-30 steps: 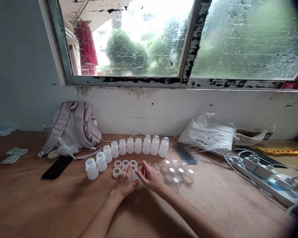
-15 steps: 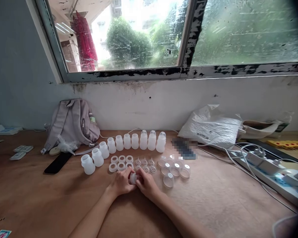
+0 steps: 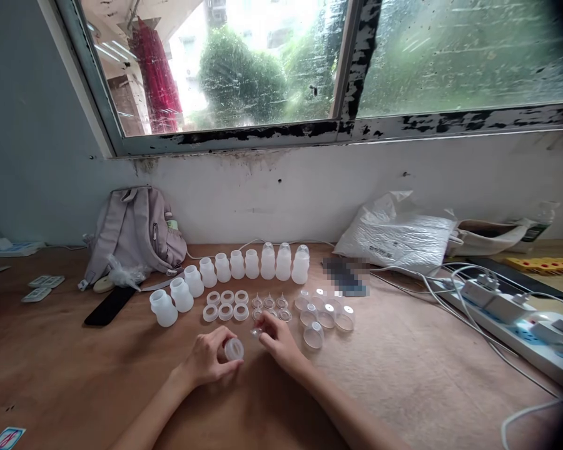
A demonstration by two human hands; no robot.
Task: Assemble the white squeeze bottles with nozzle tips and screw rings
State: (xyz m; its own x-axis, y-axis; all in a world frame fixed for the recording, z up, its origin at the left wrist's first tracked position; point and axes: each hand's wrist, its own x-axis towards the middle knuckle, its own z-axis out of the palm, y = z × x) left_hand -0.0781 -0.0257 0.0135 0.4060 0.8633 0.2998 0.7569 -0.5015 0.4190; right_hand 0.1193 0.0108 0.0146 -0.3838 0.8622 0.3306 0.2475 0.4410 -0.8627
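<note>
My left hand (image 3: 208,359) grips a white plastic ring collar (image 3: 233,349) just above the wooden table. My right hand (image 3: 277,340) pinches a small clear teat (image 3: 257,332) close beside it. Beyond the hands lies a curved row of white bottles (image 3: 236,266); the three at its right end wear clear caps. In front of that row sit loose white rings (image 3: 226,306), clear teats (image 3: 269,305) and clear dome caps (image 3: 324,314).
A pink backpack (image 3: 136,231) leans on the wall at the left, with a black phone (image 3: 110,305) before it. A white plastic bag (image 3: 396,234) lies at the right, then power strips (image 3: 511,310) and cables. Small cards (image 3: 42,286) lie far left.
My hands drew back from the parts toward me and parted: the left hand now carries the ring collar leftward, the right keeps the teat. The view tilted down slightly.
</note>
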